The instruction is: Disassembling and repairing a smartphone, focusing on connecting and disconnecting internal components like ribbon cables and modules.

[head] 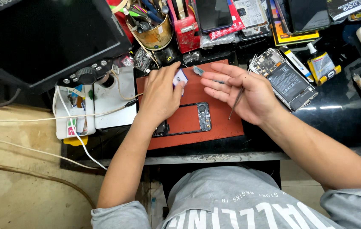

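- Grey shirt (pixel 240 199) sits closest to the lens, both bare forearms reaching up from it to the counter (pixel 341 123).
- Left hand (pixel 160 95): fingers pinched narrow on a small white-and-purple square piece (pixel 180 77), held just above the red mat (pixel 197 91).
- Right hand (pixel 242 91): palm up, fingers spread loosely; thin tweezers (pixel 236 101) lie across the palm, tucked under the thumb, tip pointing down toward the mat. Not really gripped at the tips.
- A small bluish chip-like bit (pixel 198 70) lies at the right fingertips; cannot tell if it touches them.
- Phone frame (pixel 189 119) lies flat on the mat, partly under the left wrist.
- Step, as a guess: a small part is being handled between the hands over the open frame; next move likely needs a fine, steady pinch and re-gripping of the tweezers.
- Left wrist bent down, elbow low; right forearm angles in from the right, wrist turned outward.
- Opened phone (pixel 286 80) with battery showing lies right of the mat; tool cup (pixel 155 34) and dark monitor (pixel 44 38) behind.
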